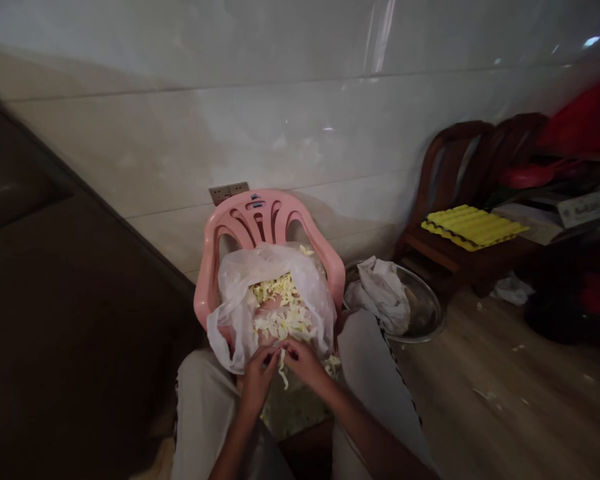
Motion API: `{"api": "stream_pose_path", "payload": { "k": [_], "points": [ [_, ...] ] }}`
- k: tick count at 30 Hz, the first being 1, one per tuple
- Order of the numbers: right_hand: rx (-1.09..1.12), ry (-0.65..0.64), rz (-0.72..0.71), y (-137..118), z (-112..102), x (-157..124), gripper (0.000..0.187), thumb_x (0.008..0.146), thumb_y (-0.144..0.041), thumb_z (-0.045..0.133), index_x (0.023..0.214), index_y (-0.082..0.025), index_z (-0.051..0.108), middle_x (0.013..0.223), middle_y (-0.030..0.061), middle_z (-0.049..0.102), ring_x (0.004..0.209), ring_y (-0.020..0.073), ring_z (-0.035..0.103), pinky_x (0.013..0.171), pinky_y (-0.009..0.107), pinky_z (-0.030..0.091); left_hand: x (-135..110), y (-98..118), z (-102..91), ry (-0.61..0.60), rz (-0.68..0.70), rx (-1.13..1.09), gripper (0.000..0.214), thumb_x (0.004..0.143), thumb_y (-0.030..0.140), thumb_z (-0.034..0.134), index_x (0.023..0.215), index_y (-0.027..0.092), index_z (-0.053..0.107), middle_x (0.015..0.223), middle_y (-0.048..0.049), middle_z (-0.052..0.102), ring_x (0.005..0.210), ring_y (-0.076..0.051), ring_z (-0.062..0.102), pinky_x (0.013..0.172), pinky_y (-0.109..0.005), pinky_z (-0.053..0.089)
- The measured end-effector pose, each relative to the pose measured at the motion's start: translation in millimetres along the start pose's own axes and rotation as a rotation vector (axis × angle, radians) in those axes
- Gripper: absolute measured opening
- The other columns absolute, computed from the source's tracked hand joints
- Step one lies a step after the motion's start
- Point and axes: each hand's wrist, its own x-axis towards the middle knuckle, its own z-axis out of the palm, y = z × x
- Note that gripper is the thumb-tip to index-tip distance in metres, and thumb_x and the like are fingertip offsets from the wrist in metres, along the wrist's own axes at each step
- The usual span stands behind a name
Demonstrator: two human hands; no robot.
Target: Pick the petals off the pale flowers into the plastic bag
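Observation:
My left hand (261, 367) and my right hand (300, 360) meet at the fingertips, both closed in a pinch. From between them dangles a limp pale petal-like piece (283, 372); its exact kind is too small to make out. Just beyond my fingers, a white plastic bag (235, 273) lies spread over a pink plastic chair (207, 280). Loose whitish petal-like pieces (285, 322) are scattered at the bag's near side. Deeper in its mouth sits a yellower heap of similar pieces (275, 288).
At the right, a metal basin (433, 313) holds a crumpled whitish bag (380, 290). A yellow egg tray (473, 227) rests on a dark wooden chair (430, 243). A tiled wall (305, 120) with a socket (229, 192) stands behind. A dark panel (70, 320) fills the left. Scraps dot the floor (480, 393).

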Motion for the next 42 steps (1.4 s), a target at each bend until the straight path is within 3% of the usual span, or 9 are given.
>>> {"api": "stream_pose_path", "payload": {
  "k": [12,15,19,25,33,37,42],
  "points": [
    [-0.101,0.089,-0.040,-6.3,-1.4,-0.6,0.007,0.074,-0.014,0.051,0.072,-0.021,0.053,0.060,-0.0066,0.041,0.059,0.0129,0.040,0.059,0.024,0.029,3.3,-8.7,2.0,-0.005,-0.029,-0.021,0.035,0.083,0.053,0.064,0.087,0.021,0.078,0.093,-0.0081,0.077,0.089,-0.026,0.071,0.081,-0.036,0.056],
    [-0.083,0.107,-0.029,-7.5,-4.7,1.2,0.010,0.072,-0.012,0.049,0.068,-0.021,0.049,0.060,-0.0067,0.041,0.058,0.0123,0.038,0.058,0.024,0.029,5.5,-14.3,-3.9,0.124,-0.079,-0.067,0.042,0.082,0.059,0.064,0.091,0.019,0.077,0.093,-0.0086,0.077,0.087,-0.025,0.071,0.079,-0.035,0.056],
    [-0.064,0.075,-0.034,-8.0,-6.2,1.9,0.012,0.071,-0.010,0.049,0.066,-0.020,0.050,0.060,-0.0063,0.045,0.059,0.0117,0.041,0.059,0.022,0.031,7.2,-20.0,-14.9,0.335,-0.174,-0.110,0.053,0.078,0.066,0.065,0.095,0.016,0.074,0.075,-0.0049,0.072,0.070,-0.023,0.068,0.070,-0.034,0.056],
    [-0.072,0.076,-0.016,-3.7,-3.4,1.9,0.010,0.072,-0.012,0.050,0.067,-0.020,0.053,0.060,-0.0061,0.045,0.059,0.0118,0.042,0.059,0.022,0.031,5.9,-23.1,-21.8,0.434,-0.205,-0.087,0.051,0.077,0.064,0.064,0.092,0.016,0.073,0.072,-0.0043,0.071,0.067,-0.023,0.068,0.068,-0.035,0.056],
    [-0.073,0.370,0.082,3.9,-22.3,9.7,0.008,0.076,-0.025,0.048,0.070,-0.021,0.050,0.063,-0.0044,0.045,0.062,0.0137,0.043,0.060,0.024,0.031,8.4,-28.8,-29.7,0.671,-0.186,-0.076,0.048,0.083,0.057,0.059,0.103,0.015,0.069,0.082,-0.0054,0.069,0.070,-0.021,0.064,0.071,-0.034,0.053],
    [-0.100,0.436,0.103,3.0,-29.2,10.2,0.009,0.077,-0.027,0.049,0.073,-0.021,0.052,0.064,-0.0041,0.045,0.062,0.0146,0.045,0.060,0.025,0.032,5.9,-17.1,-27.2,0.605,-0.083,0.026,0.043,0.088,0.054,0.056,0.105,0.017,0.070,0.104,-0.0110,0.068,0.089,-0.024,0.066,0.075,-0.035,0.054],
    [-0.052,0.350,0.076,2.4,-21.1,8.6,0.024,0.078,-0.023,0.050,0.100,-0.020,0.059,0.061,-0.0070,0.042,0.059,0.0147,0.045,0.059,0.025,0.034,2.2,4.7,-16.7,0.433,0.184,0.243,0.032,0.093,0.043,0.054,0.103,0.021,0.075,0.118,-0.0127,0.063,0.118,-0.029,0.059,0.103,-0.045,0.048]
  ]
}}
